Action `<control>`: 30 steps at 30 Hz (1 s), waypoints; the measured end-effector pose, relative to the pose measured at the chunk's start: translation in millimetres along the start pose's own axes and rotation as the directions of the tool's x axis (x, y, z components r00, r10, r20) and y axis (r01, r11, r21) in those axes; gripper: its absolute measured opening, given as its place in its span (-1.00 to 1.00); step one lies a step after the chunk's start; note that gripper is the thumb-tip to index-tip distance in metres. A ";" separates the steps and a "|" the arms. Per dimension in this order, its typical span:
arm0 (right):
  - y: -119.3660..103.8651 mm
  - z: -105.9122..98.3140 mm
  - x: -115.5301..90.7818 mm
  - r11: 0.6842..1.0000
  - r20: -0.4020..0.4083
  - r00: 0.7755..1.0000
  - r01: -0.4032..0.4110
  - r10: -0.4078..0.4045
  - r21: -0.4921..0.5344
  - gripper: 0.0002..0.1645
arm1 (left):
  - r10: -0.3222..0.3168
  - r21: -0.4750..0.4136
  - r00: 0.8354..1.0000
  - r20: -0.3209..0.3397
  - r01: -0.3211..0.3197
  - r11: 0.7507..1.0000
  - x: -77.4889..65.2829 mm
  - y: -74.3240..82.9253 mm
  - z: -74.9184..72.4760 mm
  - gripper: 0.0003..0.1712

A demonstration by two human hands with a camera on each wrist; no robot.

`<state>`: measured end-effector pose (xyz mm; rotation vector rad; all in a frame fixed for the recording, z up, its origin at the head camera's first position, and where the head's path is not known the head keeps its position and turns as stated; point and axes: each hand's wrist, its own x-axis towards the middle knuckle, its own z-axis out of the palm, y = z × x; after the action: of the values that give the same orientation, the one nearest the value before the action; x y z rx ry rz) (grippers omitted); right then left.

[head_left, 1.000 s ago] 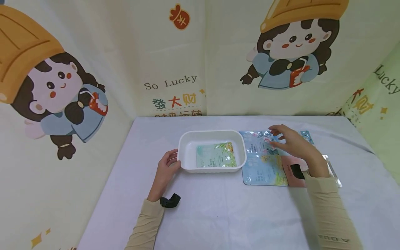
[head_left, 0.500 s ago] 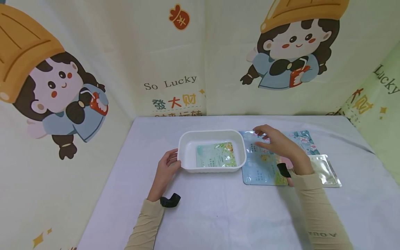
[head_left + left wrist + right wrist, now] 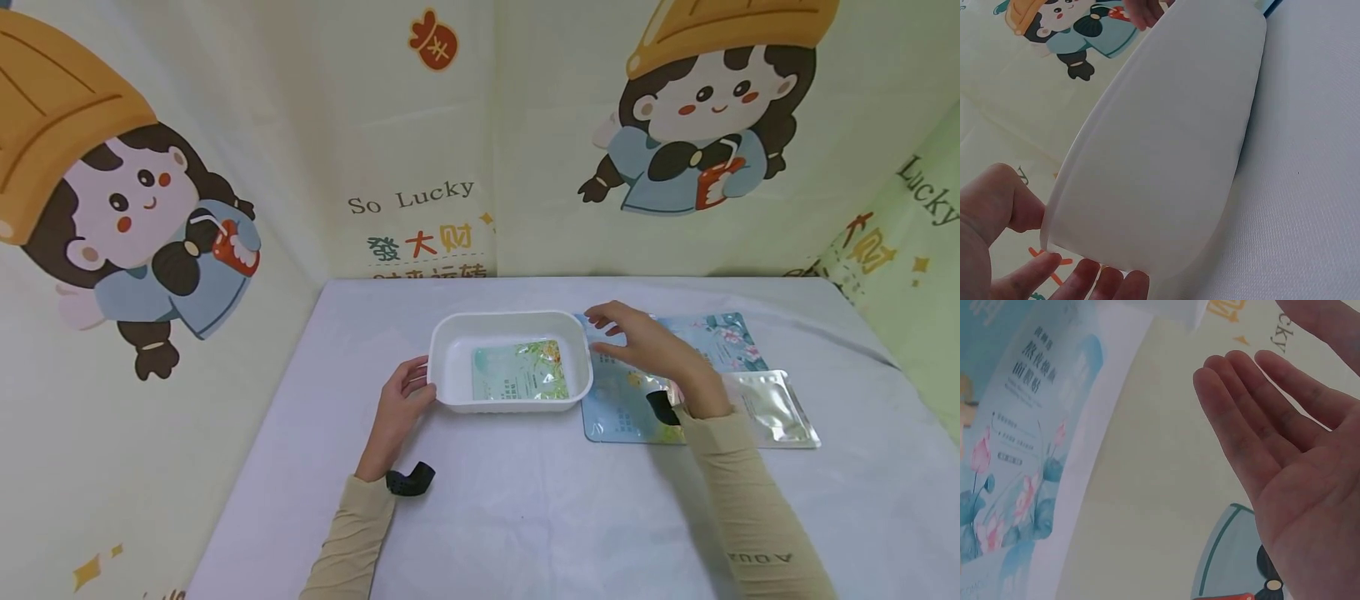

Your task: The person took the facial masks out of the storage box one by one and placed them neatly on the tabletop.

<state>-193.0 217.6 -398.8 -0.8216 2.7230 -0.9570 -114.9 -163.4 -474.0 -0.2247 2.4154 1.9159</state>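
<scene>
My left hand (image 3: 397, 412) holds the near-left end of a white plastic tray (image 3: 510, 407). In the left wrist view the thumb lies at the tray's rim and the fingertips touch its end wall (image 3: 1141, 175). Inside the tray lies a green sheet-mask packet (image 3: 513, 371) with a flower print. My right hand (image 3: 652, 346) hovers with nothing in it, fingers spread, beside the tray's right rim. Below it lie a blue mask packet with pink lotuses (image 3: 1016, 437) and a light-blue packet (image 3: 615, 417), both partly covered by the hand and wrist in the head view.
Farther right lie a blue blossom-print packet (image 3: 731, 333) and a silver foil packet (image 3: 776, 408). A white cloth (image 3: 525, 500) covers the table. Behind it hangs a cartoon-print curtain (image 3: 540, 167). Each wrist wears a small black camera (image 3: 411, 480).
My right hand has moved left, from over the blossom-print and pink packets to beside the tray, uncovering the silver packet. My left hand and the tray have stayed in place.
</scene>
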 end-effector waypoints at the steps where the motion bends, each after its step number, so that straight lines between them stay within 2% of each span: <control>1: -0.7 1.3 1.3 1.000 0.001 1.000 0.008 -0.008 0.002 -0.37 | -0.006 0.003 1.000 0.000 0.006 1.000 -0.7 2.3 0.2 -0.40; 8: -4.8 11.7 10.5 1.000 0.032 0.999 -0.011 0.010 0.025 -0.36 | -0.002 0.030 1.000 0.010 0.002 1.000 -16.3 31.3 0.6 -0.40; 12: -7.0 17.4 15.6 1.000 0.050 0.999 -0.013 0.012 0.025 -0.36 | 0.018 0.031 1.000 0.017 -0.019 0.999 -20.3 36.1 0.6 -0.40; 17: -12.7 22.2 20.4 1.000 0.069 0.998 -0.006 0.005 0.011 -0.36 | -0.001 0.018 1.000 0.017 0.000 1.000 -17.7 33.4 0.6 -0.38; 24: -16.0 32.5 28.9 1.000 0.090 0.996 0.013 -0.012 -0.014 -0.35 | -0.003 -0.006 1.000 0.002 0.004 1.000 -2.5 1.7 1.4 -0.39; 30: -18.9 40.3 35.8 0.998 0.107 0.994 0.025 -0.019 -0.057 -0.36 | 0.022 -0.007 1.000 -0.007 -0.022 1.000 -3.2 -0.7 0.9 -0.40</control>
<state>-202.4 164.4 -417.3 -0.8876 2.6669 -0.8170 -111.7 -162.4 -474.6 -0.2069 2.4263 1.9356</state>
